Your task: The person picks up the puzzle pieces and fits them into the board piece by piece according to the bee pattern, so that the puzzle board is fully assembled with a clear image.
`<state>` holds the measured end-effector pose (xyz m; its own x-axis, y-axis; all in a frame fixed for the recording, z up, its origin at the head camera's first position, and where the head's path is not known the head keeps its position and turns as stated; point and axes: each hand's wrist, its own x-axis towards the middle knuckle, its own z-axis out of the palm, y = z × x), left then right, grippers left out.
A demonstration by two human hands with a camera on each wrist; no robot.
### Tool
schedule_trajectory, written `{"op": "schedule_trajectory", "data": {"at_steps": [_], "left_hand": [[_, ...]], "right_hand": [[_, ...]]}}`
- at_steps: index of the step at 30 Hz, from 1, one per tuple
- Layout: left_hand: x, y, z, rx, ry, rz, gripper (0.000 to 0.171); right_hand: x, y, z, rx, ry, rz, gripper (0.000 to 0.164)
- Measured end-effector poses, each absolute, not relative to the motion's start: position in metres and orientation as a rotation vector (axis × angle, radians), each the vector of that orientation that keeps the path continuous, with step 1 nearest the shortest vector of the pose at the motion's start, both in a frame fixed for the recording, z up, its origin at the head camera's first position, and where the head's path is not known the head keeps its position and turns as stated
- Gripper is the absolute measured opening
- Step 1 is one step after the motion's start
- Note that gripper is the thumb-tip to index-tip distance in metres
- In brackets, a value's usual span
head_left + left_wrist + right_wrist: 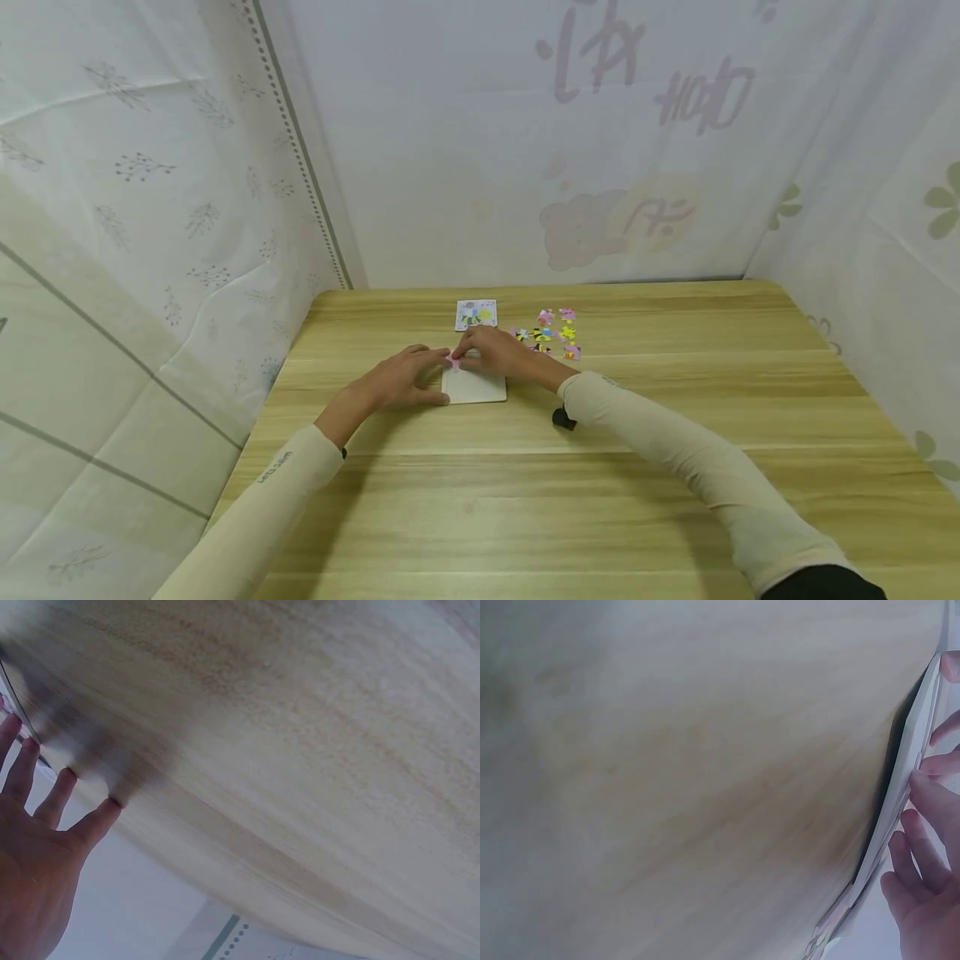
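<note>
1. Down at the fingertips, pinching, by the look of it, with the right hand (493,348): drawn in to a narrow grip, thumb against fingers, at a small pink puzzle piece (453,365). Too covered to make out exactly which edges are held.

2. Hinging, as a judgement, on one relation here: directly below those right fingertips and a touch to the left, at the far-left corner of the white board (477,387). Too small and too hidden to read a long axis.

3. Nearest to the piece with the right hand, reaching across from the right. Close by on the other side with the left hand (397,379): fingers spread wide along the board's left edge, thumb down by the near-left corner, nothing gripped.

4. Out across the board now: showing plain white toward the near side and the right.

5. Farther right, beyond the right hand: loose puzzle pieces (542,335) in a cluster, bee stripes, pinks and a bright yellow among them, well apart from the left hand.

6. Straight beyond the board: a picture card (476,314), lying flat on the wood-grained tabletop (465,508).
</note>
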<state>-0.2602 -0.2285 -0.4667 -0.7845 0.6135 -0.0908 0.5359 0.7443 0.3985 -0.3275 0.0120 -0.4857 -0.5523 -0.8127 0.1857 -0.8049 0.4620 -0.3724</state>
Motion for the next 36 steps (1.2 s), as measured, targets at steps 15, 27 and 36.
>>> {"op": "schedule_trajectory", "data": {"at_steps": [15,27,36], "left_hand": [[-0.259,-0.229,-0.467,0.896,2.718,0.521,0.070],[-0.257,-0.228,-0.465,0.927,2.735,0.512,0.069],[-0.257,-0.227,-0.464,0.925,2.724,0.536,0.068]], "right_hand": [[-0.334,0.047,-0.478,-1.373,2.724,-0.689,0.023],[-0.346,0.086,-0.469,-1.195,2.731,-0.782,0.027],[-0.359,0.117,-0.467,-1.074,2.776,-0.823,0.028]]}}
